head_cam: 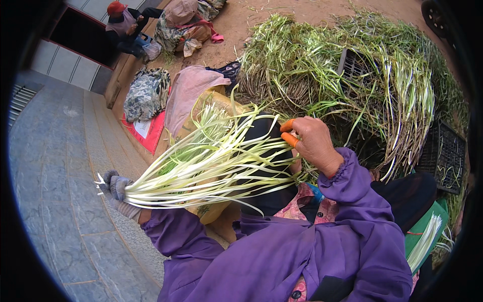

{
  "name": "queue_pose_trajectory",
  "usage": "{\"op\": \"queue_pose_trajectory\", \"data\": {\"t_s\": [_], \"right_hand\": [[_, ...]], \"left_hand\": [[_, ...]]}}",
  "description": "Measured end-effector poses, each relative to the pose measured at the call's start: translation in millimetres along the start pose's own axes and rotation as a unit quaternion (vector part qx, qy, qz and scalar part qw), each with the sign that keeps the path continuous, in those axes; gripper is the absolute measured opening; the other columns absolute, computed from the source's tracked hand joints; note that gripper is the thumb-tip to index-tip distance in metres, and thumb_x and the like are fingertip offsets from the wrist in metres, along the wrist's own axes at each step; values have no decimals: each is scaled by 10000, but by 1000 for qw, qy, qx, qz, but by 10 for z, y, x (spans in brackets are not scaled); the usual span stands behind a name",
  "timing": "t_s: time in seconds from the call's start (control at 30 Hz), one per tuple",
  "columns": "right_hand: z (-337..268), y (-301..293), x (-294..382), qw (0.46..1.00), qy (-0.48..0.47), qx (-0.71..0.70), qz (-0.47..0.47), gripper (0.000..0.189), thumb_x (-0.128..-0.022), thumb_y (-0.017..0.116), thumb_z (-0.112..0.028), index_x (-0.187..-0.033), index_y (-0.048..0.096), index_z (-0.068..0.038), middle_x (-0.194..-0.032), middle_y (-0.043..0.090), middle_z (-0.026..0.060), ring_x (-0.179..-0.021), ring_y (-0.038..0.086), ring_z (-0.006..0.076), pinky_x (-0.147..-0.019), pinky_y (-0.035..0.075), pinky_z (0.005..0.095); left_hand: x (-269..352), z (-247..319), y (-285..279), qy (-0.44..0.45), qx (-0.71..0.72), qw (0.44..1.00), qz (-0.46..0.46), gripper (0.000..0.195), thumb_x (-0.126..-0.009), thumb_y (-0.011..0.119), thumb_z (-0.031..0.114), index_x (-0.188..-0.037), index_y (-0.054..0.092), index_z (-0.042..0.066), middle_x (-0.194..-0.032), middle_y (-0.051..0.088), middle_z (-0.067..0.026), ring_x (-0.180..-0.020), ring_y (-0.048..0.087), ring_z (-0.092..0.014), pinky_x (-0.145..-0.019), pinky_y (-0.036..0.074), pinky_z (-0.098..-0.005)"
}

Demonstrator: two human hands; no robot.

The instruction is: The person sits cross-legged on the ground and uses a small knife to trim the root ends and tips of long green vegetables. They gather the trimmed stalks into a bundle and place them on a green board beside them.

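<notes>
My left hand (120, 192), in a grey knitted glove, is closed around the white base of a long bunch of pale leafy stalks (211, 166). White root ends poke out beyond the fist. The leaves fan out to the right across my dark-clothed lap. At their tips is my right hand (315, 141), bare except for orange finger covers on two fingers. Those two fingertips are close together; whether a leaf is pinched between them is unclear. Under the bunch lies a yellow sack (211, 211), and more pale stalks (215, 115) rest on its far part.
A large heap of uncleaned stalks (302, 64) lies ahead to the right, around black plastic crates (441, 154). Trimmed white stalks (426, 239) lie on a green surface (415, 241) at my right. Grey paving (56, 188) extends left. Another person (126, 30) sits near bundled sacks (175, 34).
</notes>
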State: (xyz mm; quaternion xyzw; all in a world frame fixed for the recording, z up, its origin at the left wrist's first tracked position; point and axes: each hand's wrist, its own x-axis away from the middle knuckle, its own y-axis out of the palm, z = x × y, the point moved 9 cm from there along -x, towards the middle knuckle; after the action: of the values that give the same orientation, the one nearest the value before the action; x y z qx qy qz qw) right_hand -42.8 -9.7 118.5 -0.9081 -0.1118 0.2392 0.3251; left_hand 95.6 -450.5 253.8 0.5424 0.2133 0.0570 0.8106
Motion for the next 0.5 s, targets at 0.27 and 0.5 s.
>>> {"op": "queue_pose_trajectory", "data": {"t_s": [0.27, 0.5], "right_hand": [[-171, 164, 51, 999, -38, -25, -1, 149, -782, 734, -118, -901, 654, -78, -783, 661, 85, -715, 655, 287, -626, 506, 385], [-61, 218, 138, 998, 0, -58, 2, 127, -813, 708, -78, -926, 658, -49, -793, 662, 107, -665, 648, 272, -609, 513, 354]], "left_hand": [[-3, 127, -67, 13, -21, 999, 33, 284, -988, 584, 257, -985, 517, -19, -556, 373, 0, -416, 349, -99, -392, 326, -237], [-21, 293, -127, 39, -39, 997, 48, 284, -967, 619, 253, -974, 519, -12, -553, 380, 8, -398, 337, -89, -374, 318, -226]]}}
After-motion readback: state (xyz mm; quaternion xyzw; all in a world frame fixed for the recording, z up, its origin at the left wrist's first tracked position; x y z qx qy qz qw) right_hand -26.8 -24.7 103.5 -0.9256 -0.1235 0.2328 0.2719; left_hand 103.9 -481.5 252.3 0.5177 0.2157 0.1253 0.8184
